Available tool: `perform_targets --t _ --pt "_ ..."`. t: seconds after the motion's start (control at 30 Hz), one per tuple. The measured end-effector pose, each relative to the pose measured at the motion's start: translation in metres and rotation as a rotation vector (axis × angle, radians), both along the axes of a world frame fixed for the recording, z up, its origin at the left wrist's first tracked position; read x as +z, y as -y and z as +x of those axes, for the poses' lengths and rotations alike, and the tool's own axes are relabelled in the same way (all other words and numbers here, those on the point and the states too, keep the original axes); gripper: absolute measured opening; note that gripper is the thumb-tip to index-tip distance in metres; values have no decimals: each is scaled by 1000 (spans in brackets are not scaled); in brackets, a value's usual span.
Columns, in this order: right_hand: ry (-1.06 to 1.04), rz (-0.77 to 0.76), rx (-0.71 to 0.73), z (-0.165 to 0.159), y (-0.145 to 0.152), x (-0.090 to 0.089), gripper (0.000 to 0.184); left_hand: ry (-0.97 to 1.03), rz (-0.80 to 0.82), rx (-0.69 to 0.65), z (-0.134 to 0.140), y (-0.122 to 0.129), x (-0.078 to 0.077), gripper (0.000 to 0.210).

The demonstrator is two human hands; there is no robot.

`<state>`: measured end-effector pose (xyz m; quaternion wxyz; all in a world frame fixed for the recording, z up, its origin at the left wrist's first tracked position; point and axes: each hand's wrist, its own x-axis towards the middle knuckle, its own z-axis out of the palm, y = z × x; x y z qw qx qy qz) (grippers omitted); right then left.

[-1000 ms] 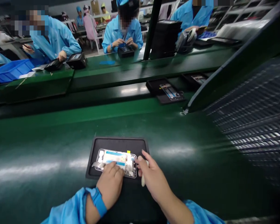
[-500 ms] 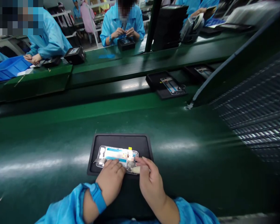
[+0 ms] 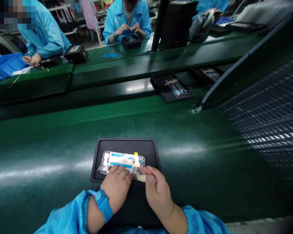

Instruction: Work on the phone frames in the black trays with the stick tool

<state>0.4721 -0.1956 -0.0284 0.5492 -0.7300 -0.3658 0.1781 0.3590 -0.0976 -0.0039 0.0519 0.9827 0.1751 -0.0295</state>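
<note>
A phone (image 3: pixel 120 158) without its back cover lies in a shallow black tray (image 3: pixel 127 140), its silver inside lined with blue strips. My left hand (image 3: pixel 117 185) rests over its near edge with the fingers together and curled, holding it down; the thumb is hidden. Between the thumb and fingers of my right hand (image 3: pixel 158 191) is a cream-coloured stick-like tool (image 3: pixel 142 177). Its end meets the phone's right part, where small circuit parts show. A yellow tab (image 3: pixel 136 154) sticks out at the far edge, and a grey ribbon-like strip (image 3: pixel 102 168) lies at the left end.
Beyond my green bench (image 3: pixel 63 136), another black tray (image 3: pixel 164 96) holds an opened phone (image 3: pixel 177 87). A ribbed dark panel (image 3: pixel 266 123) slopes along the right. Across the line, co-workers in blue sit near a blue bin (image 3: pixel 7 66), black boxes (image 3: pixel 75 53) and a tape dispenser (image 3: pixel 201 27).
The view has tipped down slightly. My right fingers and the cream tool have shifted a little over the phone's right part; my left hand stays on the phone.
</note>
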Motion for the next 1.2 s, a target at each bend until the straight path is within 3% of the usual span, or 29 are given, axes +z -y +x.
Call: perform_targets --t 0.27,0.4,0.6,0.73,0.87,1.03,1.2 --pt "167 127 11 3 2 -6 21 -122 -40 2 5 1 8 19" --pt "259 130 79 6 2 1 20 -119 -56 16 5 1 8 19" --pt "641 54 261 -3 -15 23 31 -5 -21 4 -2 1 -3 23" --pt "764 46 247 -9 -23 22 35 93 4 4 -7 -1 -10 27" --pt "637 88 203 -4 -19 16 36 196 -16 21 -6 -3 -12 24" --pt "234 -51 34 3 -13 12 30 278 -110 114 -3 -2 -11 20" --pt "144 17 9 3 -9 7 26 269 -113 110 -3 2 -11 19"
